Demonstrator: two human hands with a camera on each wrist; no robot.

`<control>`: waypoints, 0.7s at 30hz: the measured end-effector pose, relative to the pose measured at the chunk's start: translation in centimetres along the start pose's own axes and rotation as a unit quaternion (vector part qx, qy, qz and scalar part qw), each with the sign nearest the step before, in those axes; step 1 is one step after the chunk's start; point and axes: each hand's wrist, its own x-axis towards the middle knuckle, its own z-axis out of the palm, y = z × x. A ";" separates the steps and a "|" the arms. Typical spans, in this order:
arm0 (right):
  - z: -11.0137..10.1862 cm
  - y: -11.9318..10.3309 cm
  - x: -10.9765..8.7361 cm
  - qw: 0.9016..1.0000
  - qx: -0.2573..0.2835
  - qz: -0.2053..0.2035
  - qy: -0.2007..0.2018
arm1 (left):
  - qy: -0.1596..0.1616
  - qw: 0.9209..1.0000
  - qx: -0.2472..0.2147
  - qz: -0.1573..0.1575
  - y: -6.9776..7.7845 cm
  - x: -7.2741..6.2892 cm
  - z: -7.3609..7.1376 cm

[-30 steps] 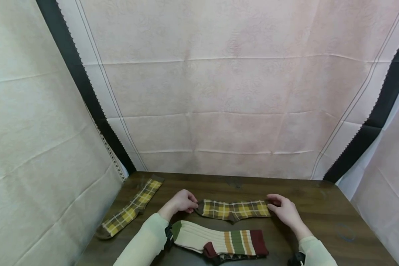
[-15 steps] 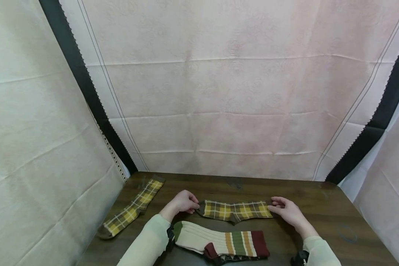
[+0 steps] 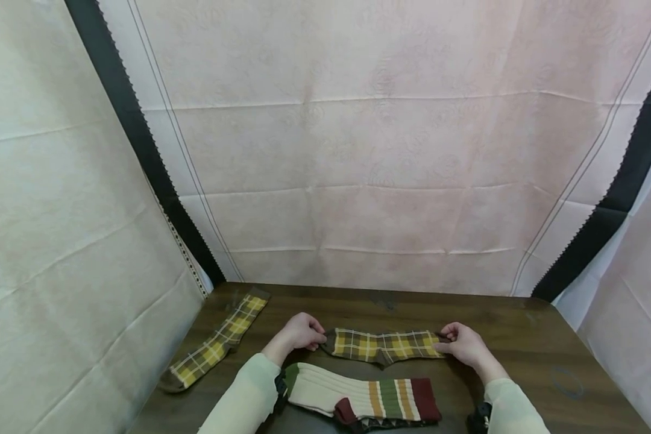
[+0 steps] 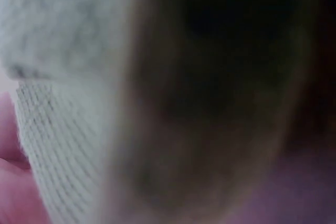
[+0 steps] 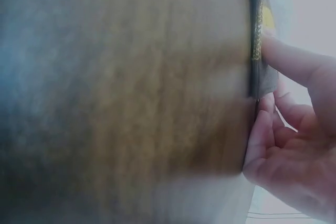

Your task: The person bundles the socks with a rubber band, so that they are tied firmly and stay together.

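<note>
A yellow-and-brown plaid sock [image 3: 382,346] lies flat across the table between both hands in the head view. My left hand [image 3: 302,331] has its fingers curled at the sock's dark left end and pinches it. At the other end my right hand [image 3: 465,345] holds the sock's edge, thumb on top. In the right wrist view the right thumb [image 5: 294,61] presses on the sock's dark edge [image 5: 266,80], with the other fingers curled below. Pale knit fabric [image 4: 58,145] and a dark blur fill most of the left wrist view, hiding the left fingertips.
Another plaid sock [image 3: 214,345] lies slanted at the table's left. Nearer me is a cream sock [image 3: 347,386] with green, orange and maroon stripes, on top of darker patterned fabric [image 3: 393,423]. The brown table [image 3: 521,361] ends at pale fabric walls [image 3: 390,181].
My right hand first drew slightly away to the right, then came back left onto the sock's end, its thumb now over the edge. The left hand and the socks stay nearly still.
</note>
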 end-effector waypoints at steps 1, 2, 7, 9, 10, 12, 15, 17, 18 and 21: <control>0.0 0.0 -0.1 1.000 0.003 0.001 0.000 | 0.000 1.000 0.000 0.000 0.0 0.0 0.0; -0.1 0.1 -0.1 1.000 0.008 0.004 0.001 | 0.001 1.000 0.001 0.001 0.0 0.0 0.0; -0.1 0.1 -0.2 0.999 0.039 0.005 -0.021 | 0.003 1.000 0.008 0.005 -0.1 0.0 0.0; 0.0 0.1 -0.1 0.999 0.043 0.005 -0.033 | 0.005 1.000 0.010 0.006 -0.1 0.0 0.0; 0.0 0.1 0.0 0.998 0.043 0.004 -0.036 | 0.005 1.000 0.010 0.006 -0.1 0.0 0.0; 0.1 0.1 0.0 0.998 0.039 0.001 -0.039 | 0.004 1.000 0.007 0.007 -0.1 0.0 0.1; 0.1 0.1 -0.1 0.999 0.034 -0.009 -0.034 | 0.004 1.000 0.004 0.007 -0.1 -0.1 0.1; 0.1 0.1 -0.3 0.999 0.028 -0.010 -0.026 | 0.003 1.000 0.005 0.008 -0.1 -0.1 0.1; 0.1 0.0 -0.4 1.000 0.022 -0.008 -0.020 | 0.002 1.000 0.006 0.008 -0.1 0.0 0.1; 0.1 -0.1 -0.6 1.000 0.001 -0.004 -0.015 | 0.001 1.000 0.009 0.008 -0.1 0.0 0.0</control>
